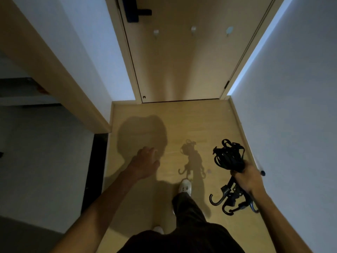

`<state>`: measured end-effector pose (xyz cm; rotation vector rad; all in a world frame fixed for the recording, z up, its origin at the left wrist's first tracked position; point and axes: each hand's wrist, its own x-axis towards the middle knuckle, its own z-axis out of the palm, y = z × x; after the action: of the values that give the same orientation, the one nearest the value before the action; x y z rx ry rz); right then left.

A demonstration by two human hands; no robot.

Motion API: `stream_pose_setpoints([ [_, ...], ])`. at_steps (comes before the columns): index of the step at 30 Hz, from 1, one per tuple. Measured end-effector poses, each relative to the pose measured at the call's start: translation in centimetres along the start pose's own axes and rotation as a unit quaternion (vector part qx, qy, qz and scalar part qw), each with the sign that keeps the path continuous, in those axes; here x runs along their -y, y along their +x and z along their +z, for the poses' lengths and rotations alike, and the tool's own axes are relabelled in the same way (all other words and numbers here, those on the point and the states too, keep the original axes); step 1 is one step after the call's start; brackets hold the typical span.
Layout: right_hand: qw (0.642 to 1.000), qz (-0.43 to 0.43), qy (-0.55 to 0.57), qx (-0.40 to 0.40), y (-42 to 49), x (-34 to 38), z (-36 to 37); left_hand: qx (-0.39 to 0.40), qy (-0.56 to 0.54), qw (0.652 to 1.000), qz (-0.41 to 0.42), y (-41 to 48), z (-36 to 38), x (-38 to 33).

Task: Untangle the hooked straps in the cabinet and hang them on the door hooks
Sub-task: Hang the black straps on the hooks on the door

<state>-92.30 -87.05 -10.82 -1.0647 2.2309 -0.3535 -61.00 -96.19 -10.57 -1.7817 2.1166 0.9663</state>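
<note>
A tangled bundle of black hooked straps (228,157) hangs from my right hand (246,178), which is closed around its middle at the lower right. Several metal hooks (228,201) dangle below the fist. My left hand (145,161) is held out over the floor at centre left with its fingers loosely curled and nothing in it. Straight ahead is a closed wooden door (182,61). Three small door hooks sit in a row on it: the left door hook (156,32), the middle door hook (193,30) and the round right door hook (229,31).
A dark door handle (136,11) sits at the door's upper left. White walls close in the narrow wooden-floored hallway (182,121) on both sides. An opening with a dim room lies to the left (27,106). My white shoe (185,187) steps forward.
</note>
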Motion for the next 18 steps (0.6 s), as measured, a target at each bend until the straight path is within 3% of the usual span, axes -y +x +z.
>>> stream_pose_setpoints([
  [6, 0.999, -0.037, 0.014, 0.034, 11.7, 6.9, -3.2, 0.027, -0.014, 0.999, -0.035, 6.8, -4.0, -3.0],
  [11, 0.995, -0.090, 0.008, 0.034, 19.0, 13.9, -5.1, 0.007, -0.060, 0.997, -0.049, 11.9, -8.1, -3.4],
  [18, 0.993, -0.102, 0.020, 0.045, 27.6, 21.9, -5.3, -0.019, -0.119, 0.989, -0.085, 21.3, -13.4, -1.6],
])
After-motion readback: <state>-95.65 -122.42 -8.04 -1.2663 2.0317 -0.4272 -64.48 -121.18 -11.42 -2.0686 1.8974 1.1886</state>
